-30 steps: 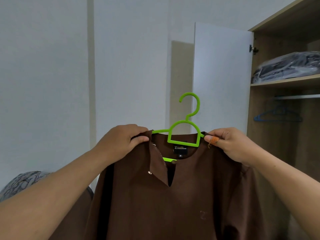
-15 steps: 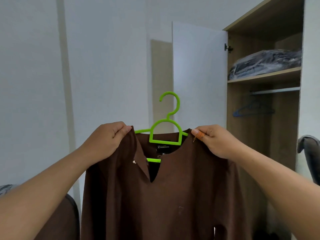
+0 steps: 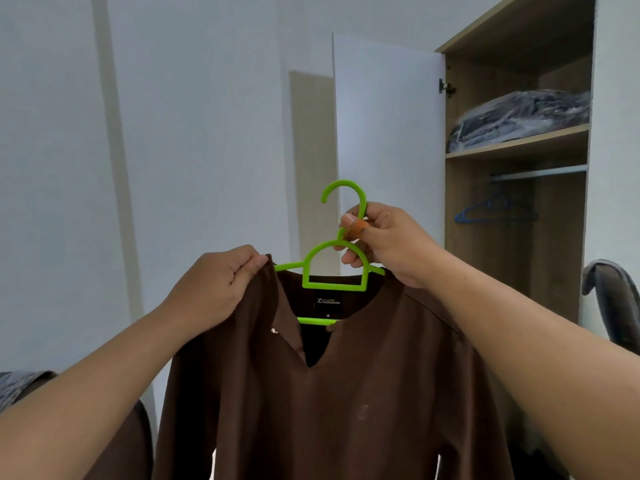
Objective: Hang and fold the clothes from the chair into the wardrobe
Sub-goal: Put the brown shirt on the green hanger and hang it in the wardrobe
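Brown shirt neck label, frame centre: large "Z", "INDONESIA" legible, upper word too small; "M" size tag below.

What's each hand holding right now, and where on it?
Right hand grips the green hanger at the neck just below its hook. Left hand pinches the brown shirt at its shoulder, by the hanger's arm end.

Shirt hangs on the hanger, front and centre. Left hand at its left shoulder, right hand up on the hook's neck. Behind right, the wardrobe: bagged clothes on the shelf, 1 hanger on the rail below.
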